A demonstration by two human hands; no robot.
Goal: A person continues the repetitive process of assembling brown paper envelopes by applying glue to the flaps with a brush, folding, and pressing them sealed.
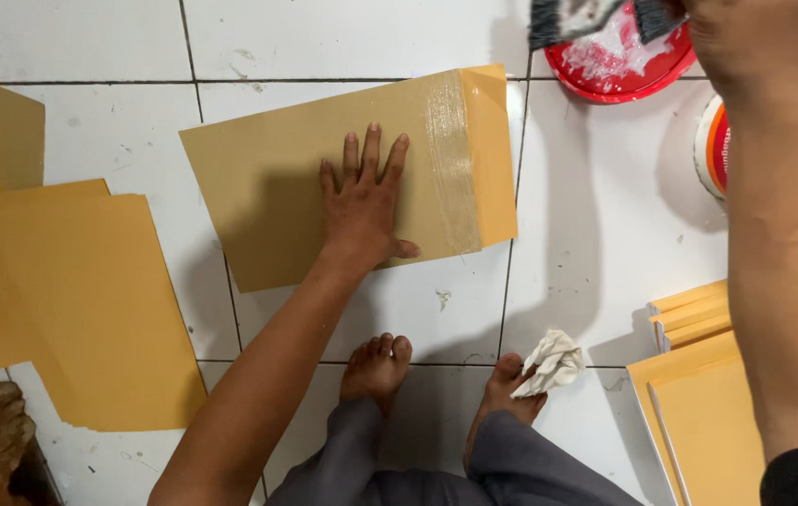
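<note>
Flat tan paper envelope (305, 178) lies on the white tiled floor (605, 234) ahead of my bare feet (436, 370). Its long axis runs left to right, tilted slightly so the right end sits farther from me. The folded orange flap (491, 150) is at the right end, with a glossy wet strip (450, 159) running beside it across the short width.

My left hand (361, 201) lies palm down on the envelope, near its middle, fingers spread open and pointing away from me, thumb out to the right near the lower edge. Forearm comes in diagonally from lower left; wrist is straight.

My right hand (760, 37) is raised at the top right, well apart from the left, closed around the handle of a dark-bristled brush (596, 17) smeared with white paste. The brush hangs over a round red lid (619, 61) holding white paste. Forearm runs straight down the right edge.

A crumpled white rag (553, 361) rests against my right foot. A stack of orange sheets (52, 290) lies left; more orange-covered pieces (699, 394) sit lower right.
</note>
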